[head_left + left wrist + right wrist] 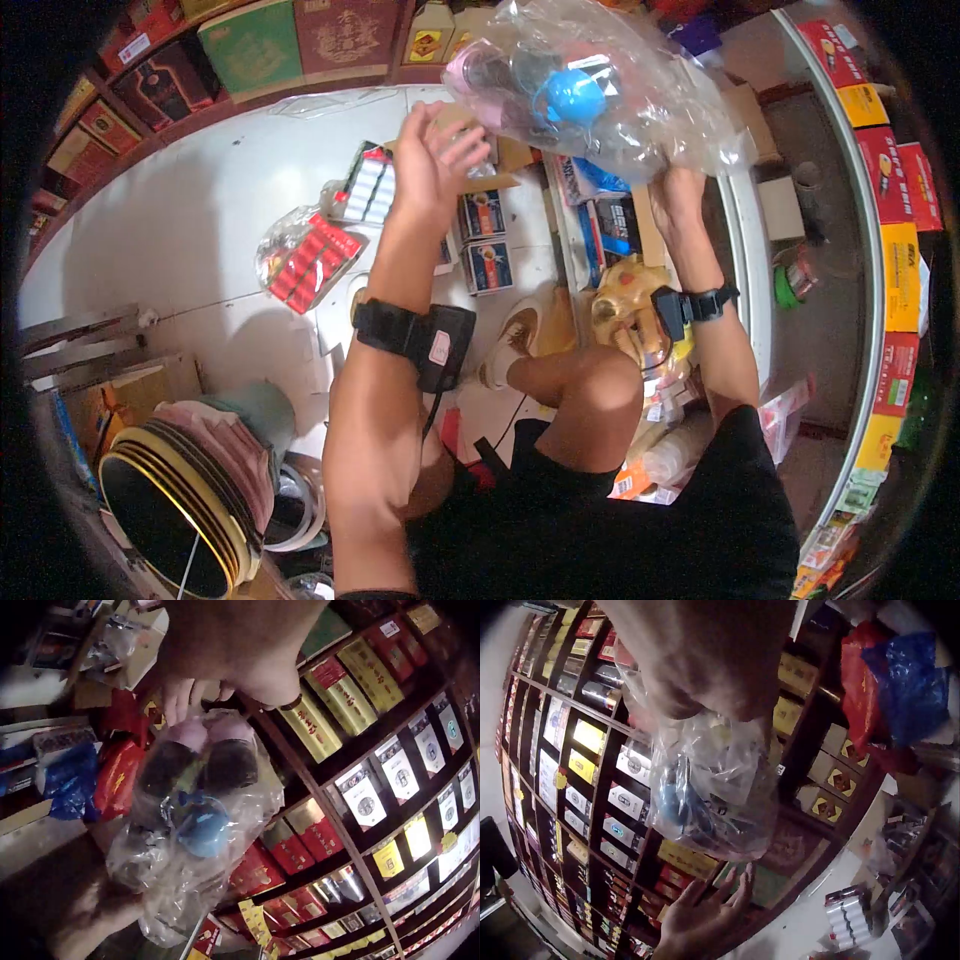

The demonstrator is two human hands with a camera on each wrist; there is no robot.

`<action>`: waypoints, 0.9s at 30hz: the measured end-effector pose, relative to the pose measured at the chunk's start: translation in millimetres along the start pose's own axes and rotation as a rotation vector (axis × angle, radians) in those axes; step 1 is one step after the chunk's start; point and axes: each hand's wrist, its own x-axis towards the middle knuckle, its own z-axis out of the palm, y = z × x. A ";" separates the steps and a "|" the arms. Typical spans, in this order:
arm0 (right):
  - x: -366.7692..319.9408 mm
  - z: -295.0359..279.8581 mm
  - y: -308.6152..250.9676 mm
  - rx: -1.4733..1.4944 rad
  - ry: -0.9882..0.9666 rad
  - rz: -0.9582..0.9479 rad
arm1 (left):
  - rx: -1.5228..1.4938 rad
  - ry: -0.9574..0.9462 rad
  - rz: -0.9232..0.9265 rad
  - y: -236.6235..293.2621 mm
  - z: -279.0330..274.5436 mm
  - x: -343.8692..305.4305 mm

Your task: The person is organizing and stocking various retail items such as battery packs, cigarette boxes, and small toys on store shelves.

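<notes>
My right hand (680,200) grips the gathered end of a clear plastic bag (650,125), raised in front of me at the top of the head view. Inside the bag show a round blue object (575,95) with a small loop and, in the left wrist view, two dark containers (230,763) with pink tops. My left hand (437,155) is raised beside the bag's far end, fingers spread and palm turned up, holding nothing. In the right wrist view the left hand (705,919) appears just below the bag.
On the white floor lie a red multipack in clear wrap (315,262), a pack of white rolls (366,185) and dark boxes (487,267). Shelves with boxed goods (307,727) stand ahead. A stack of round stools (180,500) is at lower left; a glass-edged counter (870,200) runs along the right.
</notes>
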 end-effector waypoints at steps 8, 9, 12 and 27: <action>52.2 11.2 67.0 -0.213 0.086 -0.204 | 0.047 0.246 0.099 35.7 -21.5 -5.4; 59.9 9.0 76.0 -0.343 0.083 -0.257 | 0.068 0.277 0.087 38.7 -19.9 -6.4; 84.2 5.8 112.6 -0.481 0.105 -0.423 | 0.154 0.317 0.055 40.8 -22.3 -7.8; 56.5 14.9 301.3 -1.429 -0.526 -0.364 | 0.274 0.324 -0.035 30.2 -6.4 -11.5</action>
